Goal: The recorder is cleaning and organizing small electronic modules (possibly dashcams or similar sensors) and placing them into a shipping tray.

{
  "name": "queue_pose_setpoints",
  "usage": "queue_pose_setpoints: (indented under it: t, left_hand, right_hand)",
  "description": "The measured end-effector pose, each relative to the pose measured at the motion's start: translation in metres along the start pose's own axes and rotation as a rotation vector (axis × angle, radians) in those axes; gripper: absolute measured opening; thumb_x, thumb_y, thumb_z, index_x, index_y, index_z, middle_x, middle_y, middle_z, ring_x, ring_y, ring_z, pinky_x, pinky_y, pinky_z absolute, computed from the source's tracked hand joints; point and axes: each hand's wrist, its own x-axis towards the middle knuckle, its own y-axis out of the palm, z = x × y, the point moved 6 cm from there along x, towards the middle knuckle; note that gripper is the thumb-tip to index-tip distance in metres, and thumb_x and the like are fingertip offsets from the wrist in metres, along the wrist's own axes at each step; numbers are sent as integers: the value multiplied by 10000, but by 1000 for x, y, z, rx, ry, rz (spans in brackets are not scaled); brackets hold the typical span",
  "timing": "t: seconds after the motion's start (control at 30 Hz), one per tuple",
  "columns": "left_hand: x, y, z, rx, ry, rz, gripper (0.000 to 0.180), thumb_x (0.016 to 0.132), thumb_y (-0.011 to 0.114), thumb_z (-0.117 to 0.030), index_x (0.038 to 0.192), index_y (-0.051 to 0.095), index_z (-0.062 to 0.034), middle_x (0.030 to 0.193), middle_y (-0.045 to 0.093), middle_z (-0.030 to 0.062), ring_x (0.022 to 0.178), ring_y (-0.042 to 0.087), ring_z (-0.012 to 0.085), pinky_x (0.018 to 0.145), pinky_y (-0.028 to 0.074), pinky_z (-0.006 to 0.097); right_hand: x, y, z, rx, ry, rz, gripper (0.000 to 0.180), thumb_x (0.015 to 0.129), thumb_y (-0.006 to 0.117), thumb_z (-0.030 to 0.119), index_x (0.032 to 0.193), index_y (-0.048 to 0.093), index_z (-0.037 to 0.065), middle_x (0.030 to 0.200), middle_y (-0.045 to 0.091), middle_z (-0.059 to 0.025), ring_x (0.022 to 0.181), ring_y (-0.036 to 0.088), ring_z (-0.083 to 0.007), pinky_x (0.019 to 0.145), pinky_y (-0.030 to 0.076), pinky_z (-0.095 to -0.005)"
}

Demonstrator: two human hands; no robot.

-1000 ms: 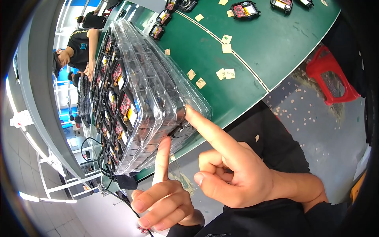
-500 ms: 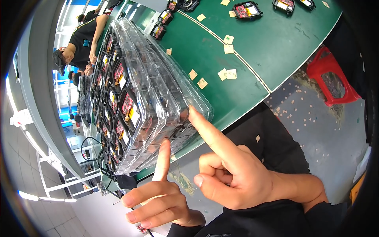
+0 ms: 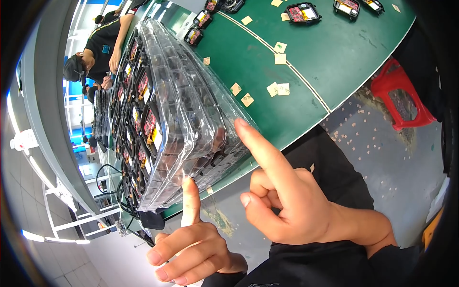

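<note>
Clear plastic trays [image 3: 184, 100] stand stacked along the left side of the green table. Black square housings [image 3: 152, 125] with red circuit boards and white-and-yellow parts fill the top tray's pockets. My left hand [image 3: 198, 246] is below the stack's near side, its index finger pointing up at the tray edges and the other fingers loosely bent. My right hand [image 3: 291, 203] is to its right; its index fingertip is at the stack's right corner, with thumb and remaining fingers curled. Neither hand holds anything. Whether the fingertips actually touch the plastic is hard to tell.
Small square paper pieces [image 3: 280, 58] lie on the green table [image 3: 330, 52]. Several more housings [image 3: 302, 13] sit at its far side. A red stool [image 3: 406, 98] stands on the floor at right. Across the table at left, another person [image 3: 103, 45] leans near another tray stack [image 3: 101, 112].
My right index finger has shifted right and up along the stack's corner. My left index finger has moved slightly left and down. The view has shifted a little.
</note>
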Motion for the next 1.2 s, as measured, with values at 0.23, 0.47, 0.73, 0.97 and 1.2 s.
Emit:
queue_pose_setpoints:
  t: [0.23, 0.47, 0.73, 0.97, 1.2]
  left_hand:
    - [0, 1, -3, 44, 15, -11, 895, 1061, 504, -211, 1610, -202, -250, 1267, 676, 120, 1013, 715, 254, 922, 570, 411]
    - [5, 3, -5, 38, -80, 22, 748, 1114, 352, -332, 1606, -208, -278, 1268, 668, 148, 1021, 709, 277, 918, 570, 420]
    - [2, 2, 0, 73, 51, 3, 866, 1071, 464, -198, 1606, -214, -259, 1246, 679, 132, 995, 716, 264, 898, 579, 415]
    - [1, 2, -2, 59, -34, -3, 896, 1056, 474, -145, 1599, -234, -230, 1238, 684, 114, 971, 720, 248, 886, 583, 407]
    - [-3, -4, -4, 98, 6, -21, 907, 1040, 484, -126, 1602, -224, -195, 1221, 687, 116, 990, 717, 260, 882, 587, 405]
  right_hand:
    - [1, 9, 4, -366, -332, -3, 612, 706, 633, -66, 1318, 654, -39, 567, 453, 1, 412, 436, -131, 401, 394, -274]
    - [11, 9, 13, -756, -428, -52, 599, 712, 689, 27, 1299, 722, 140, 592, 298, 35, 443, 397, -81, 393, 372, -249]
    - [14, 0, 11, -819, -433, -152, 584, 683, 671, 12, 1254, 737, 117, 601, 295, 23, 427, 382, -109, 387, 370, -270]
    - [12, -3, 3, -822, -363, -48, 577, 724, 669, -51, 1292, 694, 46, 613, 383, 24, 417, 388, -128, 399, 394, -281]
    - [19, -17, 16, -193, -241, -83, 622, 820, 566, -75, 1440, 503, -63, 597, 544, 24, 443, 416, -43, 446, 368, -225]
